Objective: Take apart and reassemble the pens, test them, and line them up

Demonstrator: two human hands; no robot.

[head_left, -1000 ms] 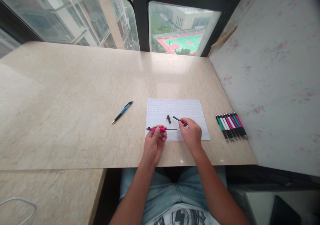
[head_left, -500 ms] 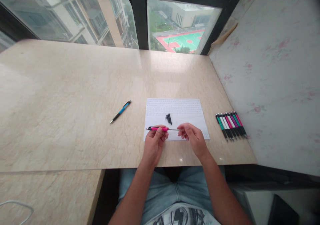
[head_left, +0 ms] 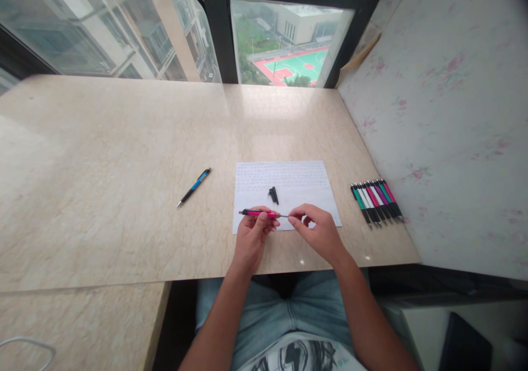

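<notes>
My left hand is closed around a pink pen barrel, its black clip end pointing left. From the barrel's right end sticks a thin ink refill. My right hand pinches the refill's outer tip between thumb and forefinger. Beneath both hands lies a sheet of paper covered with rows of faint writing in its upper part. Small black pen parts rest on the sheet just beyond my hands, one of them a tapered tube.
A blue and black pen lies on the stone-patterned desk to the left. Several pens in green, white, pink and purple are lined up on the right, by the papered wall. A white cable shows at lower left.
My right hand has moved left toward the barrel and now pinches the refill's tip. Less of the refill shows outside the pen. The view has shifted slightly.
</notes>
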